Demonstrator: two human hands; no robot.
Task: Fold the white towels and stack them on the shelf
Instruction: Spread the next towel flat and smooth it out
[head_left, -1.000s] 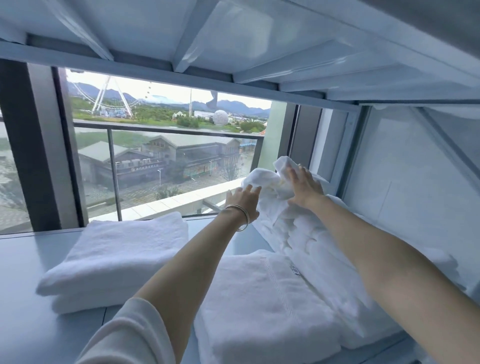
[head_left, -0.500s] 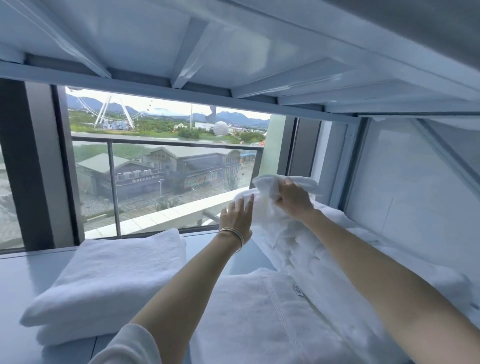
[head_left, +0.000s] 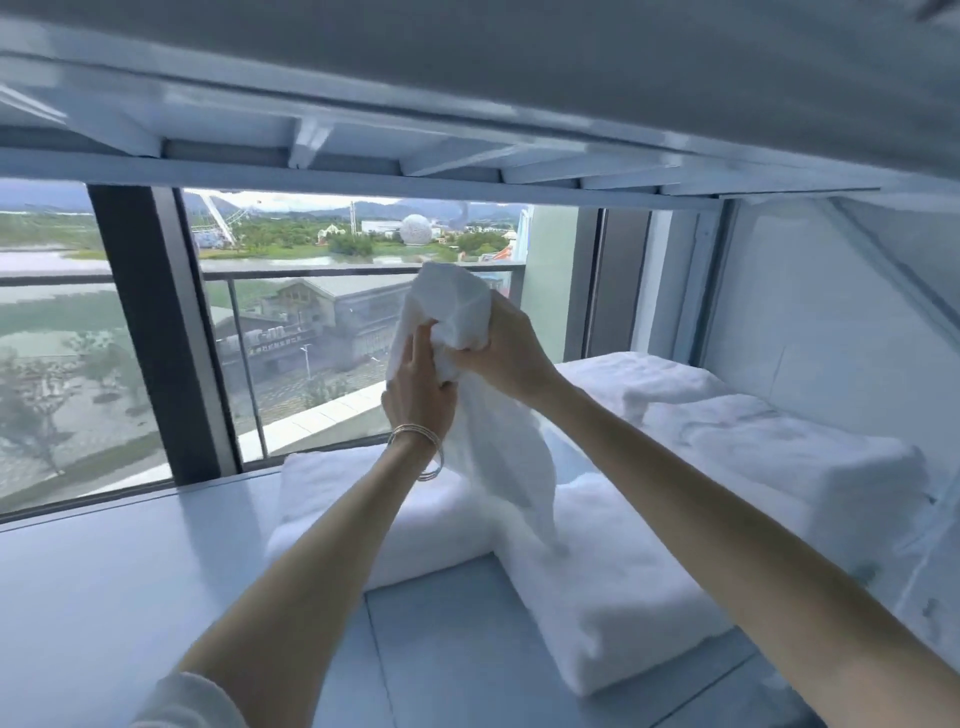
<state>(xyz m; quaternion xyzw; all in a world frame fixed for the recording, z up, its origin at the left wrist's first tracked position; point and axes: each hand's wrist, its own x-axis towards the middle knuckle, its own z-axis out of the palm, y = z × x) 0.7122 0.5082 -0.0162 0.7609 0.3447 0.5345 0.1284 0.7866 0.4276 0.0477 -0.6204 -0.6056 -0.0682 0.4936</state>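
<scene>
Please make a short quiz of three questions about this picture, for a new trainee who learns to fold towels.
1. True or false: both hands grip the lifted towel.
2. Which wrist wears the bangles? A) left B) right
3. Fill in: the lifted towel's lower end touches a ____ towel on the shelf.

Key:
1. True: the left hand and the right hand both grip it.
2. A
3. folded; it is the folded towel in the middle.

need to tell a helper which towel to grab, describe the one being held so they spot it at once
On the shelf by the window, both hands meet above the folded towels. The loose towel hangs crumpled from the left hand and right hand, the only one unfolded and lifted.
</scene>
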